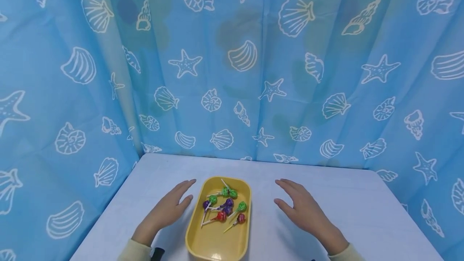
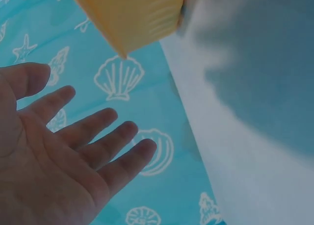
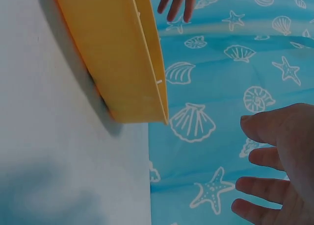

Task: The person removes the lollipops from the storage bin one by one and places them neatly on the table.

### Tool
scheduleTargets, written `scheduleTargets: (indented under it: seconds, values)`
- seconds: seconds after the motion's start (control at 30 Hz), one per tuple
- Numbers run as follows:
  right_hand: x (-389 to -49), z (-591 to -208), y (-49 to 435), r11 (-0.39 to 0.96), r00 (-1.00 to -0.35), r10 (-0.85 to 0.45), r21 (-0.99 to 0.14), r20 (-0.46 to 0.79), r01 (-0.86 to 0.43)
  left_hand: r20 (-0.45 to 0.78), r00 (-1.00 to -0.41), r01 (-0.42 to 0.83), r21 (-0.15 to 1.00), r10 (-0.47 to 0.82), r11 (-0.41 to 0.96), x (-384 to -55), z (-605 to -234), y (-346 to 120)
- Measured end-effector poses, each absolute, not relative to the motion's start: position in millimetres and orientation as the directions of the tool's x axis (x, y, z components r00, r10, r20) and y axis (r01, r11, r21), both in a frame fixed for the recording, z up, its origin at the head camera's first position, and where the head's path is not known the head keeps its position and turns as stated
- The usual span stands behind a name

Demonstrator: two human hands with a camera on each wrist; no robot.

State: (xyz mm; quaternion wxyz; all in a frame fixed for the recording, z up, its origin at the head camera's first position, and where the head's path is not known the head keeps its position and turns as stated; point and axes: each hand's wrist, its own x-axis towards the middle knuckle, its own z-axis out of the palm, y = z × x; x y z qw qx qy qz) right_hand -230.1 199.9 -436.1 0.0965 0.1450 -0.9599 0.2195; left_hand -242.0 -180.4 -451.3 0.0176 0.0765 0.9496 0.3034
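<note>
Where the pale sleeves (image 1: 135,251) end, the left hand (image 1: 167,210) and the right hand (image 1: 304,208) extend forward, fingers loose and parted from one another, palms turned inward. Between the two sets of fingers stands a yellow tray (image 1: 216,240), its long sides running forward: just beside the left fingers, a wider gap from the right ones, and touched by neither. Inside it, across from the thumbs, wrapped lollipops lie loosely scattered. Nearest are a red lollipop (image 1: 221,216) and, closer to the right fingers, a dark red lollipop (image 1: 241,218) on a yellowish stick. Just past these lie purple lollipops (image 1: 229,203), one of them toward the left thumb, with green lollipops (image 1: 233,193) on either side and at the far end, about level with the fingertips. Beyond the fingers the white table (image 1: 261,169) runs on to a blue curtain (image 1: 224,112) printed with white shells and starfish.
</note>
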Motion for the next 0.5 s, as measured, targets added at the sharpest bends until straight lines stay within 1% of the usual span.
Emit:
scheduleTargets:
  seconds: [0.2,0.5]
  values:
    - [-233.0,-440.2,190.1,0.858,-0.940,-0.244,-0.397,0.241,-0.324,0.023,-0.987,0.140,0.596,0.158,0.790,-245.1,-459.2,-176.9]
    - [-235.5,-442.2,175.0,0.832,-0.926,-0.287,-0.416,0.245,-0.368,0.005,-0.988,0.123,0.635,0.155,0.762,-247.6,-466.3,-173.5]
